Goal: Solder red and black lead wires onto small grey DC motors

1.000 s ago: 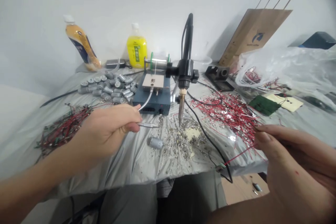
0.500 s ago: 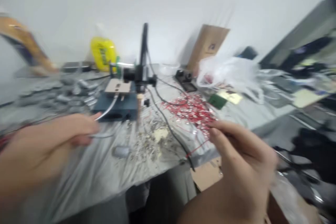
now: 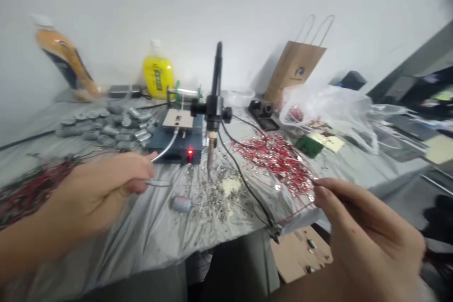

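My left hand (image 3: 118, 174) is closed around a pale flexible tube (image 3: 169, 146) that runs out of a dark blue box (image 3: 173, 148) with a white top plate. From its fingers a thin metal tip (image 3: 159, 183) points right, above a lone grey metal cylinder (image 3: 182, 204). A soldering iron (image 3: 211, 148) hangs tip-down in a black clamp between the hands. With thumb and forefinger, my right hand (image 3: 354, 217) pinches a red wire (image 3: 295, 212), which slants down to the table edge. Beside it lies a pile of red wires with shiny metal ends (image 3: 279, 160).
Grey cylinders (image 3: 106, 127) crowd the left back, near tangled red and dark wires (image 3: 38, 184). Along the wall stand an orange bottle (image 3: 67, 63), a yellow bottle (image 3: 158, 75) and a paper bag (image 3: 295, 68). A black cable (image 3: 244, 186) crosses the middle. Metal scraps (image 3: 212, 203) litter the front.
My view has turned left, so the scene sits farther right and is sharper. A red light now shows on the blue box. Both hands keep their grips.
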Motion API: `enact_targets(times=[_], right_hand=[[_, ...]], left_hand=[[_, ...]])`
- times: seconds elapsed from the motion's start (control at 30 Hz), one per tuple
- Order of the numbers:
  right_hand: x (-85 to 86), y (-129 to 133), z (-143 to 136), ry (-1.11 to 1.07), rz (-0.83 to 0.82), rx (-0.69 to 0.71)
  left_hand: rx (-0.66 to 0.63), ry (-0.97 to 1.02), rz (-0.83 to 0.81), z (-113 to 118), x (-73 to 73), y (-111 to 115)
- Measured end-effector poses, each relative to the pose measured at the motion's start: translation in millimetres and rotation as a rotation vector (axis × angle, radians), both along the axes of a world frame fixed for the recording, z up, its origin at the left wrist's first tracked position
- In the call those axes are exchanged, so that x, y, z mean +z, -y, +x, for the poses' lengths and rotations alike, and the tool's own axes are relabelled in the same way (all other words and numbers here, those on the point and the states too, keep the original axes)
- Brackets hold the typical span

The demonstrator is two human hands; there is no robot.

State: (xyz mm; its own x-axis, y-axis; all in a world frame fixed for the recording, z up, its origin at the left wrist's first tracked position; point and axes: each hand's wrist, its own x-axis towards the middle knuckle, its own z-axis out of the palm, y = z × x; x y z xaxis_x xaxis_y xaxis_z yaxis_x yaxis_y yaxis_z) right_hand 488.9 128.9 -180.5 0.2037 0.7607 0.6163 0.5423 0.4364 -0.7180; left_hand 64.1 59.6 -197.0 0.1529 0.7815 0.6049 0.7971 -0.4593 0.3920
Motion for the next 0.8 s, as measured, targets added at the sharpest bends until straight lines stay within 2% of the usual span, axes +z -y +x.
enact_targets(times=[0.07, 0.13, 0.27, 0.4, 0.6, 0.8], right_hand=[[-2.8, -2.0, -0.1, 0.016, -0.041, -0.052], [-4.7, -1.4, -2.6, 0.014, -0.061, -0.076], [-6.2, 3.5, -5.3, -0.04, -0.105, -0.04], [-6.0, 2.9, -1.3, 0.022, -0.087, -0.066], [-11.0, -9.7, 0.5, 0.049, -0.084, -0.081], [-17.2, -24.5, 10.0, -0.026, -0.049, -0.064]], left_hand=[[-0.004, -0.017, 0.05, 20.7, 21.3, 0.2], [-0.01, -0.026, 0.067, 30.8, 31.0, -3.4], [-0.025, -0.009, 0.082, 31.3, 28.6, -6.1], [-0.009, -0.013, 0.084, 31.0, 26.4, -4.9], [0.004, -0.017, 0.078, 34.9, 29.1, -4.2], [0.017, -0.033, 0.062, 32.4, 28.1, -3.6]])
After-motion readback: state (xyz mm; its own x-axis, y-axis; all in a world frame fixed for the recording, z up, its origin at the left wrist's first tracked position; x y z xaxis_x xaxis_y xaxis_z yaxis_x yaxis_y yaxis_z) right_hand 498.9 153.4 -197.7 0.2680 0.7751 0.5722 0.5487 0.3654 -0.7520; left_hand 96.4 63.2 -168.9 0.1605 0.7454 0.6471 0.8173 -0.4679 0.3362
